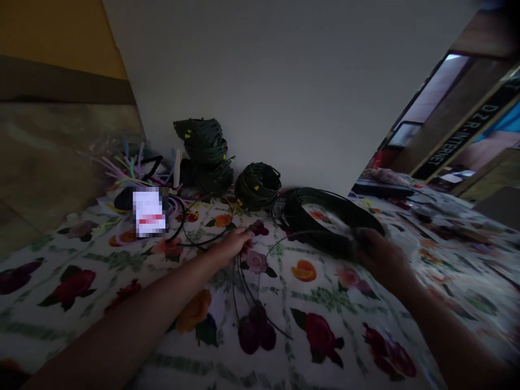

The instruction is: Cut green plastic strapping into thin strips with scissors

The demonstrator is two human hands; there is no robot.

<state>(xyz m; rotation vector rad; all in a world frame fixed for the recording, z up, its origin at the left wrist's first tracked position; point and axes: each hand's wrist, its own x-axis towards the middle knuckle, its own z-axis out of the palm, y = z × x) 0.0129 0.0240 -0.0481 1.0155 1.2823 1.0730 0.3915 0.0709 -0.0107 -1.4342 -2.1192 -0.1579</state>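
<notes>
My left hand (pixel 236 242) is closed in a pinch on several thin dark wires (pixel 244 276), which hang below the fingers and curve over the tablecloth. My right hand (pixel 376 252), smeared by motion, is curled at the front right of a large dark coil of wire (pixel 300 208). One thin strand (pixel 309 233) arcs across the front of the coil to this hand. A dark shape at its fingertips is too blurred to name. Between my left hand and the white card lies a loose loop of dark wire (pixel 199 244).
A flowered tablecloth (pixel 162 309) covers the table. Dark woven bundles (pixel 258 184) with yellow bits stand against the pale wall (pixel 264 81). At the left are a blurred-out white card (pixel 149 208) and coloured strips (pixel 130 168); clutter (pixel 447 216) lies at the right.
</notes>
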